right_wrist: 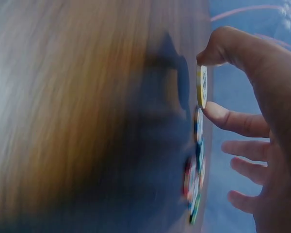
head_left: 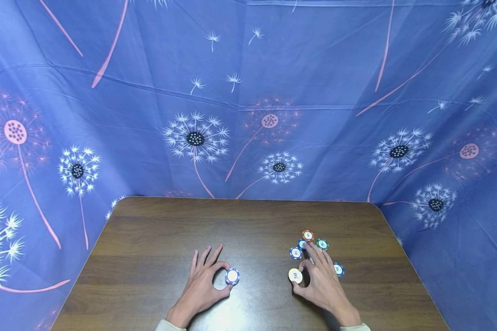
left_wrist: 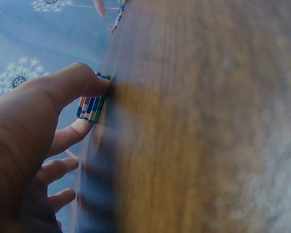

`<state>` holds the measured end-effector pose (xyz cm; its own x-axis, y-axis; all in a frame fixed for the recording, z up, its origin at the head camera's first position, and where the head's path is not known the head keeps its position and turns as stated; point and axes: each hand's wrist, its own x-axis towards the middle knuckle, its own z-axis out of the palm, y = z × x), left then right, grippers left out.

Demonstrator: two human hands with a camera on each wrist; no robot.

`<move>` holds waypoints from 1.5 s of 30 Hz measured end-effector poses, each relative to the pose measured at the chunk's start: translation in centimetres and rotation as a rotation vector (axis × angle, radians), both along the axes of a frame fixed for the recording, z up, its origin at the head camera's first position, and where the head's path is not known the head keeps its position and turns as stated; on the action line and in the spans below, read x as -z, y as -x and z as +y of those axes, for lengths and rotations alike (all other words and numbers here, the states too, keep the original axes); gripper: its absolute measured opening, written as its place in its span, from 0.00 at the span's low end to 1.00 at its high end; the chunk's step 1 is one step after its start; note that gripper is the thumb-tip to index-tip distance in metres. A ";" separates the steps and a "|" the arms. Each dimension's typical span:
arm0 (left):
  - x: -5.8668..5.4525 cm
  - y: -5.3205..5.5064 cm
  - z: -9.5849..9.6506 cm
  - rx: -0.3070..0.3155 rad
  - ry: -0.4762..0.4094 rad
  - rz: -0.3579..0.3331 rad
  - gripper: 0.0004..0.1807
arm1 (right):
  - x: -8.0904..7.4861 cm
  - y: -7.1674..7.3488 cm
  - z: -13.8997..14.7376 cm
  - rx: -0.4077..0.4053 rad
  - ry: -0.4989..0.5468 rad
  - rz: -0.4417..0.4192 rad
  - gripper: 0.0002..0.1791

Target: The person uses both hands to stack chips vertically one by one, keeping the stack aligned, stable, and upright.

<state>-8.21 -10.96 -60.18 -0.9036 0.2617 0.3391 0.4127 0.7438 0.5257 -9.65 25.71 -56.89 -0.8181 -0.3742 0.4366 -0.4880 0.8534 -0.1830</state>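
My left hand [head_left: 201, 285] pinches a short stack of poker chips [head_left: 232, 276] between thumb and forefinger, its other fingers spread. The top chip is blue and white; in the left wrist view the stack's edges [left_wrist: 90, 108] show blue, red, yellow and green. To the right, my right hand [head_left: 322, 285] holds a single yellow poker chip [head_left: 295, 276] by its rim with thumb and forefinger. In the right wrist view this yellow chip [right_wrist: 202, 86] appears above its shadow on the wood, face turned towards the palm. The right hand's other fingers reach over loose chips and partly hide them.
Around the right hand lie a red chip [head_left: 308, 235], a green chip [head_left: 322, 243] and several blue ones, such as the blue chip [head_left: 296, 253] at the left. The brown wooden table [head_left: 170, 225] ends at a blue dandelion-print cloth [head_left: 232, 161] behind and beside it.
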 end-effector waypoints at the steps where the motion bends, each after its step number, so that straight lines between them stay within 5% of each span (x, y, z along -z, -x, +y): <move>1: 0.0 0.0 0.0 -0.001 0.000 0.000 0.21 | 0.0 0.1 -0.4 -0.009 -0.003 -0.008 0.23; 23: 0.0 0.0 0.0 -0.005 -0.004 0.053 0.22 | -0.1 1.5 -8.3 -0.204 -0.044 -0.056 0.22; 45: -0.1 0.0 -0.1 0.005 0.008 0.038 0.22 | -1.1 2.4 -12.7 -0.328 -0.109 -0.044 0.22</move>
